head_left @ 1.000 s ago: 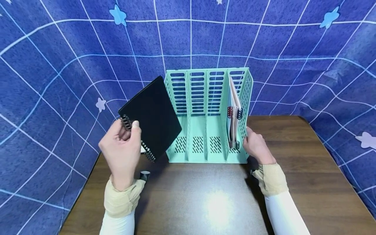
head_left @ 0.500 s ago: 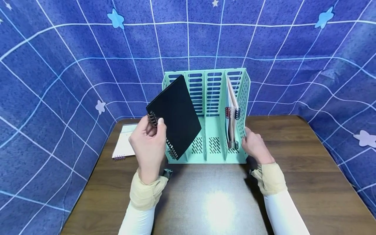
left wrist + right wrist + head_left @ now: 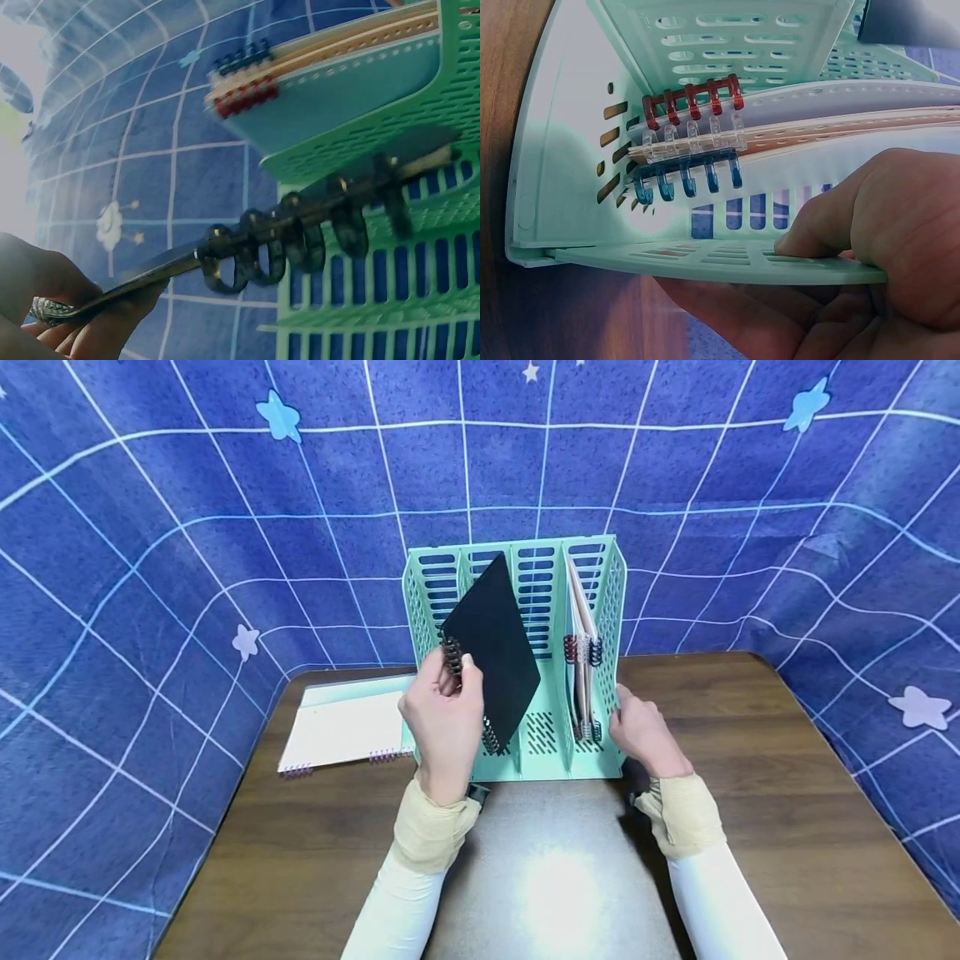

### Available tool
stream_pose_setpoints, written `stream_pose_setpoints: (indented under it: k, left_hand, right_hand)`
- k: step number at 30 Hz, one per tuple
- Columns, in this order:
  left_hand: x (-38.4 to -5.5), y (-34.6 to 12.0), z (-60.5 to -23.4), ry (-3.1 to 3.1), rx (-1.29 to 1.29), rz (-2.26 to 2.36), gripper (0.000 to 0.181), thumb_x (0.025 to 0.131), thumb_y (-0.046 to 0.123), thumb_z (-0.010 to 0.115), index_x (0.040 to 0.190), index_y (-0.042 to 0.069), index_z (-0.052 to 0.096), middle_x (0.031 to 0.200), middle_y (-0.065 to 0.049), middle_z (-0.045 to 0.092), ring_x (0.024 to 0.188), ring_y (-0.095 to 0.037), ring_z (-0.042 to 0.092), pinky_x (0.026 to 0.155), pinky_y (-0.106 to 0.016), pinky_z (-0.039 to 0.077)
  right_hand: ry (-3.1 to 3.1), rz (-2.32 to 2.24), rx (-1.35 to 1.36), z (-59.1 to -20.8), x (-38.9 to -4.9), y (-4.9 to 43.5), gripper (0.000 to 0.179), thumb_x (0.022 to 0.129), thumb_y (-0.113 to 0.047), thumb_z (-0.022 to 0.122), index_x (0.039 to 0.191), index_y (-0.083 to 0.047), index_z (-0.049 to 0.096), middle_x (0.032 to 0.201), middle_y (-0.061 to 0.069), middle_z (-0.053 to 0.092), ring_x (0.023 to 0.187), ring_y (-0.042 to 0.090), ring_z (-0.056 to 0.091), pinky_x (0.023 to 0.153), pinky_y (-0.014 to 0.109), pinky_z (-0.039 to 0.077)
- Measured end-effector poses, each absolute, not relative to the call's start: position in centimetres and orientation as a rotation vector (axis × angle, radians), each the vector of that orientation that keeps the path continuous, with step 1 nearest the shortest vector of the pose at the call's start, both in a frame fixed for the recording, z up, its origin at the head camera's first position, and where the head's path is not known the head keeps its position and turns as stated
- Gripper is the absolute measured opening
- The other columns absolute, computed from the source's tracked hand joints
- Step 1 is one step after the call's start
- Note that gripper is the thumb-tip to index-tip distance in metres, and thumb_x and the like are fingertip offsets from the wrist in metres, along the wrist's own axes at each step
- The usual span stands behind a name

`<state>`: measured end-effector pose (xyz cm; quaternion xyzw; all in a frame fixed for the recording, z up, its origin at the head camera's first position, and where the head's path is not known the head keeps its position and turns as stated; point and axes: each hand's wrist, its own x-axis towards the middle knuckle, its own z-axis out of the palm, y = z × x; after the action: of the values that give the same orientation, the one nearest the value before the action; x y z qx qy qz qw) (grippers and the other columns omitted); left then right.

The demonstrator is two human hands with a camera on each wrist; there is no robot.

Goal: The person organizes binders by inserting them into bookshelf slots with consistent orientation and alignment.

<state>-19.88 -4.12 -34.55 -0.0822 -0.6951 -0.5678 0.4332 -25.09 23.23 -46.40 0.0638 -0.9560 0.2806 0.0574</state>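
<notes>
My left hand (image 3: 446,718) pinches a black ring-bound notebook (image 3: 497,647) by its ring edge, thumb on the near side. The notebook is tilted in front of the mint-green file rack (image 3: 543,768), over its second slot from the left; whether it touches a divider I cannot tell. In the left wrist view the dark rings (image 3: 292,229) stand edge-on, close to the rack. My right hand (image 3: 648,731) grips the rack's right side wall (image 3: 727,262), thumb inside and fingers outside. Several ring-bound notebooks (image 3: 582,685) with red, clear and blue rings stand upright in the rightmost slot.
An open pad with white pages (image 3: 345,727) and purplish rings lies flat on the wooden table (image 3: 315,852), left of the rack and partly behind my left hand. A blue cloth with a white grid and stars (image 3: 360,477) hangs behind the table.
My left hand has carried the black notebook rightward, from left of the rack to its second slot, turning it more edge-on. The white pad has come into sight. My right hand keeps its grip.
</notes>
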Motion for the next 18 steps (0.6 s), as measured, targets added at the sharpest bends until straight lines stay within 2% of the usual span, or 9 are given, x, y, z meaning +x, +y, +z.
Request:
stream_pose_setpoints:
  k: [6,13,18]
  left_hand:
    - [-21.3,-1.7,-36.1,-1.753,-0.204,-1.403,0.01,0.095,0.002,0.066,0.101,0.001,0.074,0.091,-0.008,0.079,0.078,-0.012,0.076,0.066,-0.026,0.06]
    - [-23.0,0.5,-37.8,-1.78,-0.149,-1.387,0.014,0.099,0.008,0.063,0.108,0.007,0.074,0.09,-0.004,0.078,0.075,-0.006,0.072,0.062,-0.028,0.057]
    - [-24.1,1.5,-38.8,-1.776,-0.11,-1.378,0.02,0.098,0.009,0.063,0.113,0.012,0.076,0.097,-0.001,0.079,0.08,-0.005,0.073,0.067,-0.03,0.059]
  right_hand:
    - [-2.909,0.839,0.196,-46.4,-25.0,23.3,0.039,0.096,-0.007,0.044,0.134,0.002,0.05,0.09,0.027,0.066,0.08,0.043,0.066,0.074,0.062,0.052]
    - [-2.91,0.836,0.183,-46.5,-25.1,23.3,0.041,0.096,-0.006,0.045,0.136,0.003,0.05,0.091,0.028,0.064,0.08,0.042,0.065,0.074,0.061,0.052]
    - [-2.908,0.84,0.174,-46.6,-25.2,23.4,0.046,0.095,-0.007,0.044,0.14,0.003,0.048,0.092,0.028,0.065,0.077,0.039,0.064,0.072,0.059,0.052]
